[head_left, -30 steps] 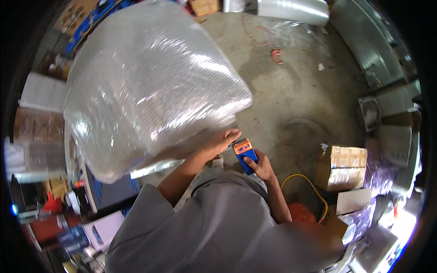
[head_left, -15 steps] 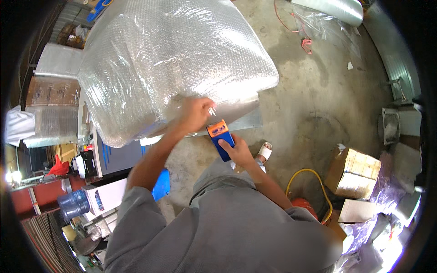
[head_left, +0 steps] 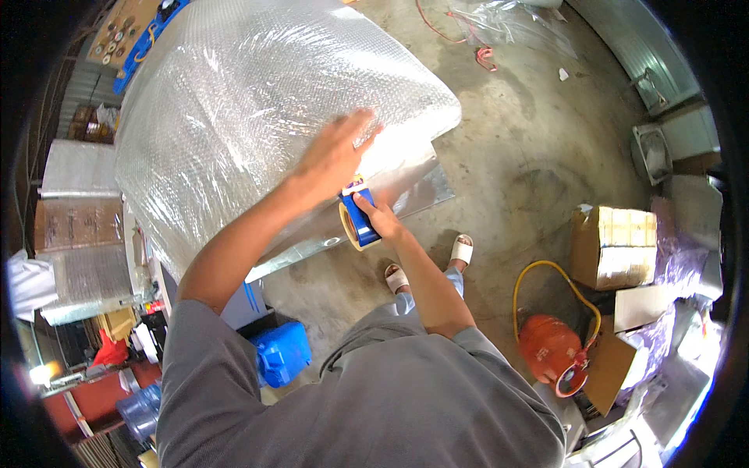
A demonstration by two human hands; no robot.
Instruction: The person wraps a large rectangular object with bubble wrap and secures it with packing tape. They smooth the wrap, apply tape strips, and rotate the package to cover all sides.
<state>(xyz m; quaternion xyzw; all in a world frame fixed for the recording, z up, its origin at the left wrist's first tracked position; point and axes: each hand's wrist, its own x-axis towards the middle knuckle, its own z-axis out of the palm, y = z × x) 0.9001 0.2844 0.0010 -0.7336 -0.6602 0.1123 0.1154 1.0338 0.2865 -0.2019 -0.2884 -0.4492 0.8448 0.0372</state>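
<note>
Left hand [head_left: 331,156] flat, fingers spread, pinning bubble-wrapped bundle [head_left: 257,117] steady | right hand [head_left: 378,218] fingers clenched round blue tape dispenser [head_left: 357,222], pressed at bundle's lower edge

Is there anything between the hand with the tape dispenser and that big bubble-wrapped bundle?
Nothing visible. The right hand holds the blue tape dispenser right at the lower edge of the bundle, and the left hand lies flat on the wrap just above it. No other thing lies between them.
</note>
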